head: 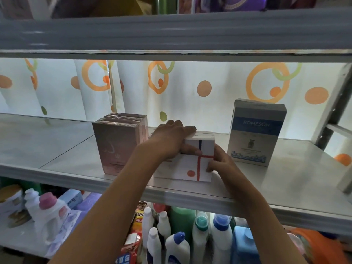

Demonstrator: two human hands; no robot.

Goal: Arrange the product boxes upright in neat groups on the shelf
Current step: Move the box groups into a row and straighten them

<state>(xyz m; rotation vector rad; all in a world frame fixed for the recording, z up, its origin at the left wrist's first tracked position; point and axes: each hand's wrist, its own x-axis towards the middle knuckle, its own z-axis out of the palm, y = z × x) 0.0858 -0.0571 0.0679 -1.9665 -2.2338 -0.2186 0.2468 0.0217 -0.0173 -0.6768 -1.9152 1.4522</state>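
Two bare hands met at a group of white boxes point(192, 164) near the middle of the frame, on the grey shelf point(285, 180). The left hand point(172, 139) lay palm-down over the top of the group, fingers spread across the upper edges and the thumb pressed against the front face beside a dark blue stripe. The right hand point(221, 161) gripped the right side of the front white box, fingertips curled onto its face near a red cross-shaped line and an orange dot. How many white boxes stood behind the front one could not be told, though several top edges showed under the left hand.

Just left of them stood a group of pink boxes point(119, 143), upright and wrapped in clear film, close to the left forearm. Toward the right of the frame, apart from the white group, a blue-and-white box point(256, 133) marked ROMESON stood upright alone. Behind the shelf hung a white curtain point(209, 88) with orange and green circles. Along the bottom of the frame, a lower shelf held plastic bottles point(190, 237) with white, blue and teal caps.
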